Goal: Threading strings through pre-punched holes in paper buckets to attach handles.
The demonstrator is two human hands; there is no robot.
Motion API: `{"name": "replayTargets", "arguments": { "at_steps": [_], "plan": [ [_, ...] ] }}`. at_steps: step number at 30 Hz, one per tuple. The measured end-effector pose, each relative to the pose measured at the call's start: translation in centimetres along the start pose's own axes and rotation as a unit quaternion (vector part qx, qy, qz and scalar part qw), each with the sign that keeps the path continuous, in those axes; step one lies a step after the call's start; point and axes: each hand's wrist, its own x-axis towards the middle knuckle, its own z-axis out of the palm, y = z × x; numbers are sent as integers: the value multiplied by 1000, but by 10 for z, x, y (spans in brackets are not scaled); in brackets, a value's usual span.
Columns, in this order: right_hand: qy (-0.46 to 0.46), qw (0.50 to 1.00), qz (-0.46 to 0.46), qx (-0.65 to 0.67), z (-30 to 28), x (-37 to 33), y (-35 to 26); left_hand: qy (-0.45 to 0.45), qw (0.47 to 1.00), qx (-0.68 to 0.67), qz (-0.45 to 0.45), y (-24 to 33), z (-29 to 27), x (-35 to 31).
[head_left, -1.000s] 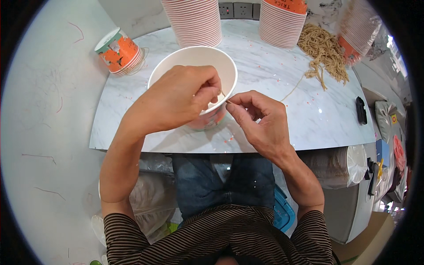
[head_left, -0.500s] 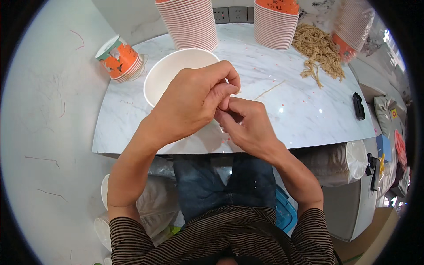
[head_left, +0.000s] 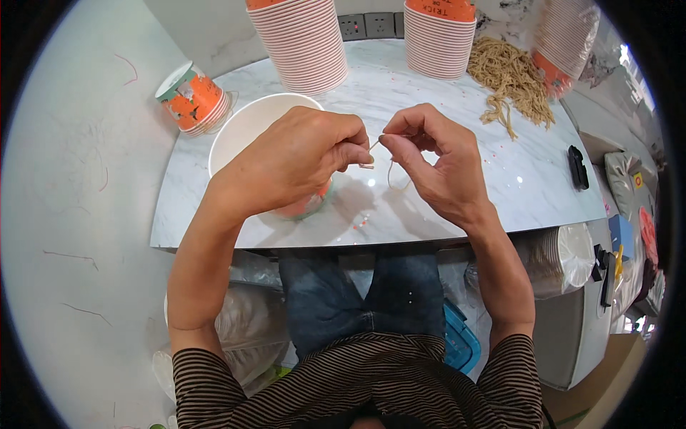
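My left hand [head_left: 300, 161] and my right hand [head_left: 432, 161] meet above the marble table [head_left: 457, 193], each pinching an end of a thin tan string [head_left: 373, 145]. A loop of the string hangs below my right fingers. A white paper bowl [head_left: 246, 129] with an orange outside stands just under and behind my left hand, partly hidden by it.
Two tall stacks of paper bowls [head_left: 304, 39] [head_left: 437, 39] stand at the back, a third stack [head_left: 564, 43] at the far right. A pile of tan strings [head_left: 511, 79] lies beside them. A short tilted stack of orange bowls [head_left: 193, 96] sits left. A black object [head_left: 577, 168] lies right.
My hands have lifted away from the bowl's rim and moved right, drawing the string out between them. The view has shifted so the table sits lower.
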Motion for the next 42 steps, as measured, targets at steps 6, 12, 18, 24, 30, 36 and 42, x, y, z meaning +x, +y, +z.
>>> {"name": "replayTargets", "arguments": {
  "at_steps": [6,12,18,24,30,36,42],
  "plan": [
    [-56,995,-73,-49,4,-12,14,39,999,-33,-13,-1,0,-1],
    [-47,999,-6,7,22,-11,12,42,998,-46,-20,-2,1,-4],
    [-39,989,104,95,27,-11,12,47,994,-85,-48,-6,-1,-10],
    [-47,992,99,62,37,-21,16,44,961,-263,-80,-18,-13,-17],
    [-76,991,92,65,41,-25,7,63,989,-137,4,-23,-1,-30],
    [-76,985,114,104,33,-16,-8,69,997,-35,13,-3,-4,-34],
    [-89,972,154,155,31,-13,-8,104,993,-53,-4,-5,1,-33]
  ]
}}
